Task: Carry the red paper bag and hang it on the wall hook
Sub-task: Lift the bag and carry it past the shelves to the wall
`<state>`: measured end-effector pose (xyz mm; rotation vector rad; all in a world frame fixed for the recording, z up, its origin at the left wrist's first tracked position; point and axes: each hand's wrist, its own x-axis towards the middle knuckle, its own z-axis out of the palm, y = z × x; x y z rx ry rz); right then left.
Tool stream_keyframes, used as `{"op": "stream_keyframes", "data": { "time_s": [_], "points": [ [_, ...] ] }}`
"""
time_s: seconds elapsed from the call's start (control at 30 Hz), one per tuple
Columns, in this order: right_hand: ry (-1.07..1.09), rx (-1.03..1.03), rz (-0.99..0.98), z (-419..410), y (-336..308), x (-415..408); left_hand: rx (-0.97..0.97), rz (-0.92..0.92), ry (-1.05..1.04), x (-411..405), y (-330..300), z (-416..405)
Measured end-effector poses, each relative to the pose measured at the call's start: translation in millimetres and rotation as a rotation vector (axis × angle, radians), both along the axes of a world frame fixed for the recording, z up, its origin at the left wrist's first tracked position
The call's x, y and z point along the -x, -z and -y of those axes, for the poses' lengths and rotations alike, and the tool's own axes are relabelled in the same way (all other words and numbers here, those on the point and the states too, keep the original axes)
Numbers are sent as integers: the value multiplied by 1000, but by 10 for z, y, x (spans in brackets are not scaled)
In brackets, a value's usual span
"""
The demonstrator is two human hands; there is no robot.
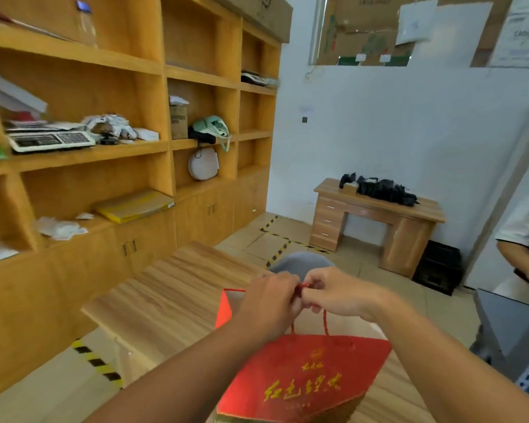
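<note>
The red paper bag (300, 377) with gold characters hangs low in the middle of the view, over a wooden table (171, 294). Its red cord handles (325, 323) rise to my two hands. My left hand (269, 303) and my right hand (330, 293) meet above the bag, both pinching the cords together at one spot. A small dark hook-like fitting (304, 119) sits on the white wall far ahead; it is too small to tell what it is.
Tall wooden shelving (129, 148) with a scale, boxes and bags fills the left. A wooden desk (376, 221) stands against the white far wall. A grey chair back (303, 264) shows beyond the table. Another person (526, 239) stands at the right edge.
</note>
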<state>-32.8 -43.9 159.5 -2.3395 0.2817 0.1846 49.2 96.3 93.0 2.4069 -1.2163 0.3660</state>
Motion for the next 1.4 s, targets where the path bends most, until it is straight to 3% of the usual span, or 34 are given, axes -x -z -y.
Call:
{"op": "stream_keyframes", "data": {
  "time_s": [0.13,0.23,0.3,0.57,0.8,1.13,1.4],
  "points": [
    [-333,276,-11,-283,74,-153,24,12,-122,181,-169,-571],
    [-347,556,185,-622,188,-259,-28,18,-313,309,-253,-947],
    [-350,616,347,-841,206,-288,-30,7,-428,373,-268,-1220],
    [-518,454,689,-1763,461,-263,-92,57,-675,985,-255,-2353],
    [-709,332,803,-2664,622,-260,-97,10,-925,1427,-194,-3140],
    [-838,267,753,-3997,423,-373,57,17,-1123,1465,-236,-4302],
    [-868,287,703,-4965,265,-901,87,58,-1117,984,-279,-5314]
  ]
}}
